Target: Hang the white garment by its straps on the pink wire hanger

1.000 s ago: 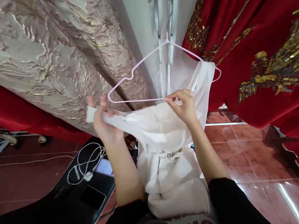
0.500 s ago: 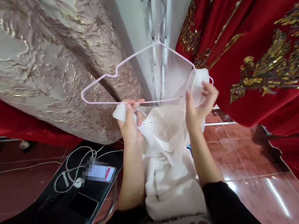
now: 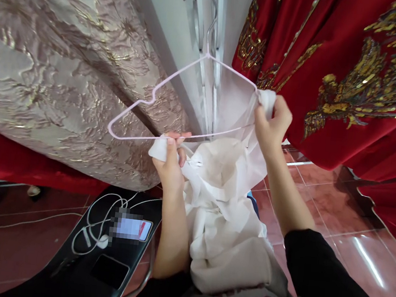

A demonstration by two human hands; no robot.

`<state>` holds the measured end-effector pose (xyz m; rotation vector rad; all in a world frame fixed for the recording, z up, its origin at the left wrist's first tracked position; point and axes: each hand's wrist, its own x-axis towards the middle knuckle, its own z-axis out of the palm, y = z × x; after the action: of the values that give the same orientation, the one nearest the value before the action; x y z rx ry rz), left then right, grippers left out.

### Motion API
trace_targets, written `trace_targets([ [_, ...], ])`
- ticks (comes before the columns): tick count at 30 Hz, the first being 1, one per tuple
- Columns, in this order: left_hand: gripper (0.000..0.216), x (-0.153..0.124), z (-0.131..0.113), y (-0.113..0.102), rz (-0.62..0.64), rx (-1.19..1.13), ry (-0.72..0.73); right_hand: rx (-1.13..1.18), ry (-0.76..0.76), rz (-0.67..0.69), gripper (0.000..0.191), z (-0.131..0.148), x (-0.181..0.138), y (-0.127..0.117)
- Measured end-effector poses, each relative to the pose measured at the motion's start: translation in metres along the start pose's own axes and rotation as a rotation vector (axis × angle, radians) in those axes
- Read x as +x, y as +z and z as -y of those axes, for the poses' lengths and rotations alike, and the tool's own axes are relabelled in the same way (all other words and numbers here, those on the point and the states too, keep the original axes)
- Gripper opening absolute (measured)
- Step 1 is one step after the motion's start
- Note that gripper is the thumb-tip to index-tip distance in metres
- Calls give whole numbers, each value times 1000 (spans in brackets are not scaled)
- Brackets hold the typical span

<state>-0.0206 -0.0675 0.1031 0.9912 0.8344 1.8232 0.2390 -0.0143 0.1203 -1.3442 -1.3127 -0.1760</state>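
left fingers (image 3: pixel 171 151): pinched on white garment (image 3: pixel 223 208), against pink hanger (image 3: pixel 207 54) | right fingers (image 3: pixel 282 113): clasping garment's opposite shoulder

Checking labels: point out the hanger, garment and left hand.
Hanger (image 3: pixel 207 55), head view: its top corner.
Garment (image 3: pixel 217 215), head view: folds midway down.
Left hand (image 3: pixel 172 168), head view: below the thumb.

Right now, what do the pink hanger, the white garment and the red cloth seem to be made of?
Pink hanger: apparently plastic or plastic-coated wire, smooth and evenly coloured; its silvery hook glints like metal.
White garment: thin, matte fabric falling in soft folds; fibre unclear.
Red cloth: smooth, perhaps satin or velvet, with glinting gold sequins.
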Motion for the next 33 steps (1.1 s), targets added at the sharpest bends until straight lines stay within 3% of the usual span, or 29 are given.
trace_targets([
  [3,38,2,0,-1,-8,11,-1,178,98,-12,46,4,36,-5],
  [5,39,3,0,0,-4,4,-10,352,237,60,49,-1,63,-11],
  [9,42,2,1,1,12,-39,-35,606,456,216,31,-28,87,-35],
  [13,43,4,1,0,9,-95,-70,803,654,145,33,-44,57,-60],
  [16,39,5,2,0,23,-142,-106,1000,860,-47,22,-30,10,-66],
  [18,34,5,4,1,23,-188,-145,1029,891,-119,18,-12,-26,-63],
  [22,26,2,9,7,16,-225,-209,942,806,-230,28,28,-89,-49],
  [24,22,1,11,9,16,-224,-209,882,727,-196,35,45,-103,-44],
  [29,19,2,11,8,50,-251,-223,729,391,1,36,72,-88,-27],
  [33,24,2,8,3,102,-235,-269,457,141,235,35,66,-66,6],
])
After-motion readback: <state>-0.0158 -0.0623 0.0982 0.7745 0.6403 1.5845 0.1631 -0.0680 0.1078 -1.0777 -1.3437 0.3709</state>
